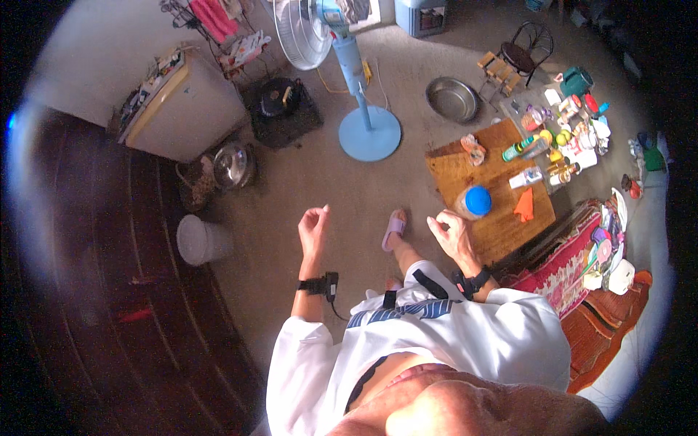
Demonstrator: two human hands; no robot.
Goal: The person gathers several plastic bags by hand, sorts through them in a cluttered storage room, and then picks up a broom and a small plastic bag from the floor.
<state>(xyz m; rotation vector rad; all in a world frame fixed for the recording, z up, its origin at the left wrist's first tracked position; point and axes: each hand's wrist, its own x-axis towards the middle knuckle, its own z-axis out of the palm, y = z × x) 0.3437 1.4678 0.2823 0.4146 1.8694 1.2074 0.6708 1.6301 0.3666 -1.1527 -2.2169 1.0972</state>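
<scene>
My left hand [314,226] is held over the bare floor, its fingers curled in towards the thumb. Nothing shows in it. To the right, my right hand [455,237] is bent into a loose ring of thumb and fingers, also with nothing visible inside. It is near the edge of a wooden table [491,229] and just in front of a clear jar with a blue lid [477,201]. Whether hand and jar touch, I cannot tell. An orange cloth [524,206] and a white box-like item [525,177] lie on the tabletop.
A blue pedestal fan [369,133] stands ahead on the floor, near a steel basin [452,100]. Bottles, jars and fruit crowd the table's far end. To the left are a white bucket [197,240] and a shiny metal pot [233,165]. A wooden bench [594,332] is at right.
</scene>
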